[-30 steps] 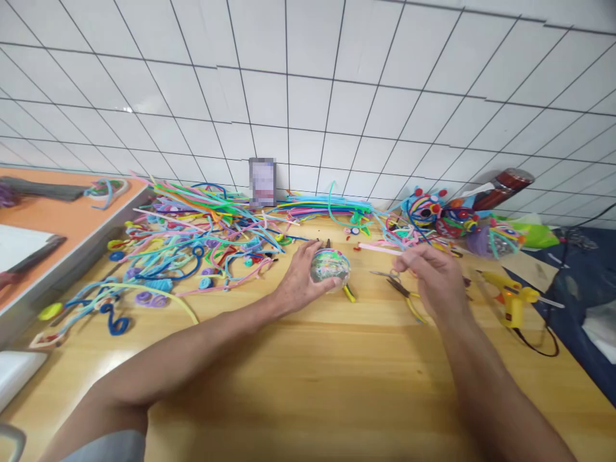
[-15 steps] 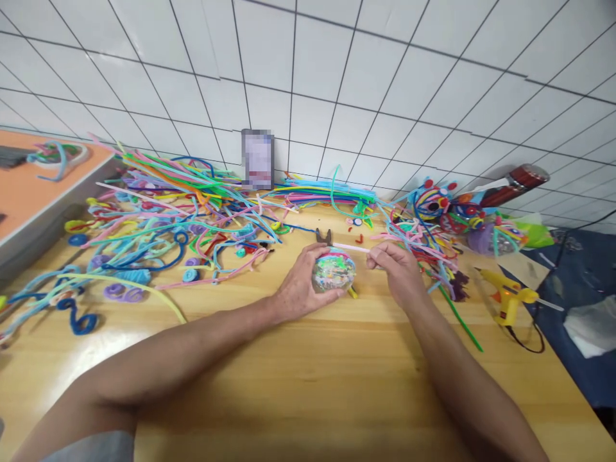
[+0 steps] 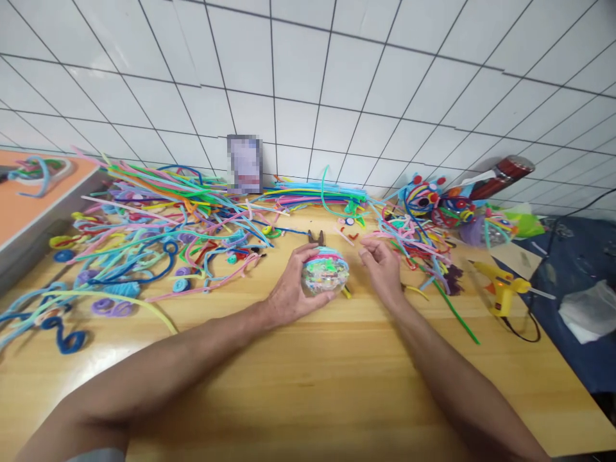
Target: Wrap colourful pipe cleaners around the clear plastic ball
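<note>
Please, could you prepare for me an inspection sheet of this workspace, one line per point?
Surface: wooden tabletop, bare toward the person.
Things: clear ball with coloured bits; pliers partly hidden behind it.
Clutter: many fuzzy coloured stems, heaped mostly at left; yellow glue gun at right.
Hands: left hand holds the ball; right hand is beside it, grip unclear.
Cables: black cord by the glue gun.
Surroundings: white tiled wall behind; co-workers: nothing seen.
</note>
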Demonstrator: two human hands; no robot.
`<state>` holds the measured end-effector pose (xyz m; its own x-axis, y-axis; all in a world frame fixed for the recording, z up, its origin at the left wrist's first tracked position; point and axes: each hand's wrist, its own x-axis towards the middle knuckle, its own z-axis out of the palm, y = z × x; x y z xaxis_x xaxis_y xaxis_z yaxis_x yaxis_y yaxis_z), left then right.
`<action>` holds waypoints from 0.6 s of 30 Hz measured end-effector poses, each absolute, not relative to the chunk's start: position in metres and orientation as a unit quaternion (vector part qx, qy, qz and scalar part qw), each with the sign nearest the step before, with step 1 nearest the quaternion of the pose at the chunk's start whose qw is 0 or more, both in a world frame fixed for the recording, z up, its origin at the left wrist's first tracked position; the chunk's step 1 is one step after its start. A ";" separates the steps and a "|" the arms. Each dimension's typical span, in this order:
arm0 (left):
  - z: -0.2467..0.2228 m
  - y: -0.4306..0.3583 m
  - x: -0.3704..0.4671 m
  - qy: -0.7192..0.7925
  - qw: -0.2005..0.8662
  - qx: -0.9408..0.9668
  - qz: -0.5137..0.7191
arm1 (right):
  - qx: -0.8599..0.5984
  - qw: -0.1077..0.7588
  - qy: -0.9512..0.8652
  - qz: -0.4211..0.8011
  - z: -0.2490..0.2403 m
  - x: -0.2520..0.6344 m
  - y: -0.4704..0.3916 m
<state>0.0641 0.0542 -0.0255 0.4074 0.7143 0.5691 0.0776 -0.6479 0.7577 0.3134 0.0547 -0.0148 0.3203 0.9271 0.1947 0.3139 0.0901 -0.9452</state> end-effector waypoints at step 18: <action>-0.026 0.056 0.058 0.293 0.394 0.759 0.427 | -0.599 0.463 -0.583 0.296 -0.028 0.293 0.045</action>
